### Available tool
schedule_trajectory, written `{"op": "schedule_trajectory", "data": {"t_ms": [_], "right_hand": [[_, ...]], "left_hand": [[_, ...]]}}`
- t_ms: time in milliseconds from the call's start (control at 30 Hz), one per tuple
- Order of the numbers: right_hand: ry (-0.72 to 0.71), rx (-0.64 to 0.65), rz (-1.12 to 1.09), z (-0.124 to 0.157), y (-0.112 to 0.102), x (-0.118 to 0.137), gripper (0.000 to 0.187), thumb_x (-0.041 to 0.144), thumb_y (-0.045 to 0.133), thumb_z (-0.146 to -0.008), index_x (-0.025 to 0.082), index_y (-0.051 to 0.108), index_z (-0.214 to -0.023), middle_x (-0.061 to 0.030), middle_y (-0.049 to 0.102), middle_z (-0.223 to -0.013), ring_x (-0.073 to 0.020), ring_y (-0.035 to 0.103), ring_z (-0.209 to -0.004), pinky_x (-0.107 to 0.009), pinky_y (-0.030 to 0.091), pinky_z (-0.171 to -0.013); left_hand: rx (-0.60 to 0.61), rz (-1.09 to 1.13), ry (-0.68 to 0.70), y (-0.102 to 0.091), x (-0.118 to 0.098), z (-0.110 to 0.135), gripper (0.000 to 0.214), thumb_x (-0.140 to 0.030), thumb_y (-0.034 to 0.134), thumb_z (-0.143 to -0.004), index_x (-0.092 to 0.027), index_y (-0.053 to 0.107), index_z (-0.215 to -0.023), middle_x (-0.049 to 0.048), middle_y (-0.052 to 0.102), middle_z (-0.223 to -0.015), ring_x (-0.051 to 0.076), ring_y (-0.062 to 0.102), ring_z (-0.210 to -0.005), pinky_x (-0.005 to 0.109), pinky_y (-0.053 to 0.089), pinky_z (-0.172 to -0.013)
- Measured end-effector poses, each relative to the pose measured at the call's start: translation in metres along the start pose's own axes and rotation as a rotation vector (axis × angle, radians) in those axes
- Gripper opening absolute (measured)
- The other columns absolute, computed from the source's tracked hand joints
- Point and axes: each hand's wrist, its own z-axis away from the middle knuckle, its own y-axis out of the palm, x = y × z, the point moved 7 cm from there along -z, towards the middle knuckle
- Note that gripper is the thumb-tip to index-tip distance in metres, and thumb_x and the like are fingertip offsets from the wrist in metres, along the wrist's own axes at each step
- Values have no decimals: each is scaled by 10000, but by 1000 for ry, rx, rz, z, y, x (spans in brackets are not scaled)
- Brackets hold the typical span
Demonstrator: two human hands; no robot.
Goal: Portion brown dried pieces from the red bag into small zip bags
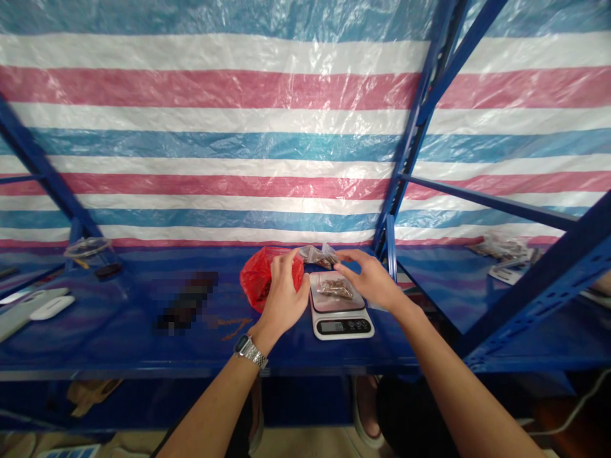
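A white kitchen scale (344, 327) with a metal plate and a small display stands on the blue shelf. On its plate lies a small clear bag of brown bits (335, 289). My left hand (286, 289) hovers at the right side of an open red plastic bag (251, 277), thumb and fingers apart. Dark contents show inside the red bag, partly hidden by that hand. Above the scale's right edge is my right hand (371, 277), its fingers spread. Its fingertips are near more small clear bags (315, 256) behind the scale; I cannot tell if they touch.
Brown stringy pieces (235, 327) lie left of the red bag, near a dark pixelated object (188, 302). Blue rack posts (391, 191) rise at both sides, before a striped plastic sheet (238, 146). At far right are other clear bags (503, 245) beside a white device.
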Motion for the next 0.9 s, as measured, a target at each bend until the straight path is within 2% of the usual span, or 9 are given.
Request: {"op": "schedule_trajectory", "data": {"t_ms": [100, 167, 300, 533, 900], "right_hand": [[28, -167, -16, -1, -19, -9, 306, 415, 578, -979, 201, 725, -1142, -105, 770, -1119, -263, 716, -1028, -414, 538, -952], [30, -235, -14, 0, -26, -15, 302, 413, 548, -992, 195, 727, -1100, -110, 769, -1104, -264, 710, -1022, -416, 536, -943], [24, -304, 13, 3, -32, -20, 306, 401, 521, -1005, 189, 734, -1065, -107, 766, -1067, -253, 700, -987, -401, 532, -923], [5, -362, 19, 3, -36, -21, 302, 402, 519, -1007, 198, 741, -1024, -101, 764, -1032, -254, 695, -963, -399, 533, -892], [0, -322, -26, 2, -29, -19, 298, 395, 517, -1005, 204, 745, -1024, -112, 766, -1037, -276, 700, -979, -432, 528, -902]], "left_hand": [[34, 14, 11, 0, -1, -3, 319, -136, 491, -959, -230, 592, -1246, 79, 599, -1100, 220, 599, -1046, 393, 501, -981], [66, 17, 18, 0, -3, -4, 265, -107, 476, -952, -227, 632, -1129, 62, 632, -1035, 207, 618, -993, 374, 506, -961], [56, 4, 1, -4, -1, -4, 245, -100, 484, -943, -219, 649, -1079, 59, 654, -1025, 206, 631, -990, 366, 512, -955], [28, 1, -1, -6, 4, -5, 247, -97, 487, -944, -222, 662, -1065, 51, 646, -1008, 197, 634, -976, 338, 536, -889], [21, 5, 2, -6, 4, -5, 261, -70, 494, -935, -219, 668, -1059, 41, 633, -980, 186, 628, -936, 335, 532, -873]]}}
